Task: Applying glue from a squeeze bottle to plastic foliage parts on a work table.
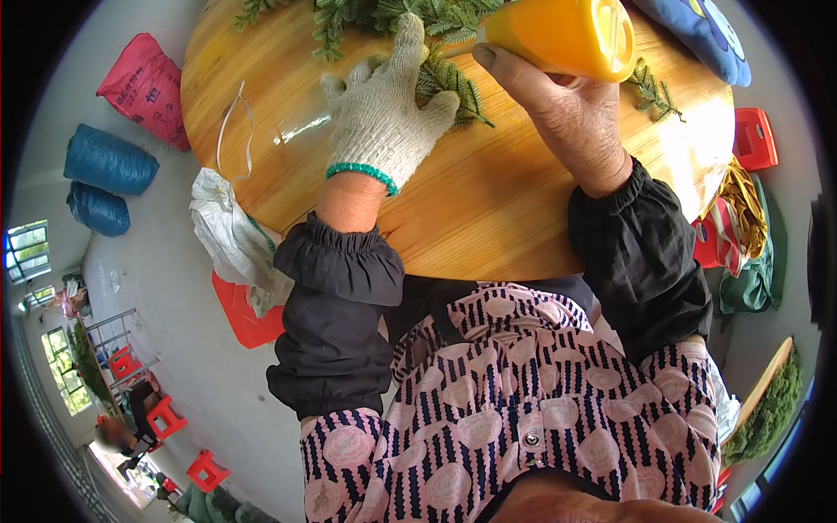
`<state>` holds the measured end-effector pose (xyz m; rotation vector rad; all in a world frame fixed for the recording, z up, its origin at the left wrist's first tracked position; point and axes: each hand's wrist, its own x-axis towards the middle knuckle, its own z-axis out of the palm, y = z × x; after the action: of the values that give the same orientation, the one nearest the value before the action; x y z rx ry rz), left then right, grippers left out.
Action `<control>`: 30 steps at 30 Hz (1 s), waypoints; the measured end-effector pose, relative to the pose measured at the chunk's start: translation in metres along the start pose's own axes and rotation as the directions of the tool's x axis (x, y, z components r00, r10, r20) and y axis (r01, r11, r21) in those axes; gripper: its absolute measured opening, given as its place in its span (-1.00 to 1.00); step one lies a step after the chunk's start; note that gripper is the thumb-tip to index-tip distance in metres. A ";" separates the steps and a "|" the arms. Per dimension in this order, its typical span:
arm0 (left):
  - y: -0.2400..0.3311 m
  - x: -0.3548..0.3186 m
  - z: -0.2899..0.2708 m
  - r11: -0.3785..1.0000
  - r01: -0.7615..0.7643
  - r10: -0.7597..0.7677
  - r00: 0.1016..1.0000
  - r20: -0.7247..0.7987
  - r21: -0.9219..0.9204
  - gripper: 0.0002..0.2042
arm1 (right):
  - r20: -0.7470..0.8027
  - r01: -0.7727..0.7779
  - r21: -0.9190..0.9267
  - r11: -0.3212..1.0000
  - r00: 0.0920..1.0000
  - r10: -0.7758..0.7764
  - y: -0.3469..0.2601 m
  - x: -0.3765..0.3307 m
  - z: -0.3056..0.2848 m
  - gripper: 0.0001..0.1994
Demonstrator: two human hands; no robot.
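My left hand, in a white knit glove with a green cuff, lies palm down over green needle-leaved sprigs on the round wooden table. Its index finger stretches away from me and the thumb stands apart to the right; the other fingers are partly bent, their undersides hidden. A sprig shows between index finger and thumb. My bare right hand grips a yellow bottle, tipped on its side above the table. The narrow tip of the bottle points left toward the sprigs beside my gloved index finger.
More green sprigs lie along the far side. A small sprig sits right of the bottle, near a blue cushion-like thing. A white strap and white sack are at the left edge. Red stools stand around.
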<state>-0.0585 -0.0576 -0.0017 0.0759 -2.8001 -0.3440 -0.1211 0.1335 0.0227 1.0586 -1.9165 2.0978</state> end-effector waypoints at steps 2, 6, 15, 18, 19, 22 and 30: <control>0.002 0.001 0.001 0.992 0.021 -0.026 0.999 0.035 0.121 -0.07 | -0.007 -0.036 -0.065 0.997 0.999 0.036 0.002 0.001 0.000 -0.67; 0.003 0.004 0.002 0.983 0.052 -0.067 0.995 0.074 0.178 -0.06 | 0.102 -0.157 -0.216 0.964 0.978 0.182 -0.020 0.007 0.003 -0.63; -0.002 0.002 0.005 0.993 -0.031 0.043 0.994 -0.103 0.117 -0.07 | 0.395 -0.107 0.057 0.993 0.915 0.076 0.048 -0.004 -0.021 -0.59; 0.019 0.009 -0.021 0.990 0.144 -0.141 0.967 0.211 0.000 -0.06 | 0.361 -0.460 0.510 0.726 0.881 0.305 0.022 -0.004 -0.014 -0.63; 0.019 0.009 -0.020 0.991 0.132 -0.137 0.973 0.185 0.037 -0.07 | 0.363 -0.461 0.511 0.725 0.881 0.304 0.017 -0.002 -0.011 -0.63; 0.017 0.005 -0.014 0.990 0.117 -0.126 0.985 0.120 0.083 -0.09 | 0.166 -0.008 -0.006 1.000 0.986 0.009 0.008 0.002 -0.003 -0.59; 0.022 0.006 -0.023 0.989 0.145 -0.147 0.979 0.141 0.023 -0.12 | 0.107 -0.102 0.203 0.974 0.991 0.081 -0.010 0.011 0.004 -0.55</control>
<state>-0.0572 -0.0422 0.0264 0.2714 -2.9462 -0.3809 -0.1225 0.1280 0.0368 1.1535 -1.8531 2.3830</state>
